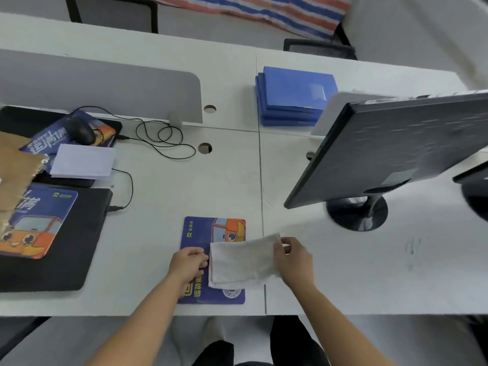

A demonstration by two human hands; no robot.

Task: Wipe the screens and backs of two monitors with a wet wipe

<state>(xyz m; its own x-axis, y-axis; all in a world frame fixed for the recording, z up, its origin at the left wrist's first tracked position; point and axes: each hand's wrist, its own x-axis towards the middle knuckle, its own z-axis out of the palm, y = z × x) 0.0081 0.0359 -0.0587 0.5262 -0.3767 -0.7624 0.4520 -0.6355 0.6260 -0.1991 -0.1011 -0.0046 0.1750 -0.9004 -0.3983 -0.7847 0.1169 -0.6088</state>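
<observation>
Wipe spread between both hands over the mouse pad at the desk's near edge: left hand grips its left edge, right hand pinches its right corner. Probably readying or folding; no wiping under way. Next move likely carries it right to the monitor, well apart.
</observation>
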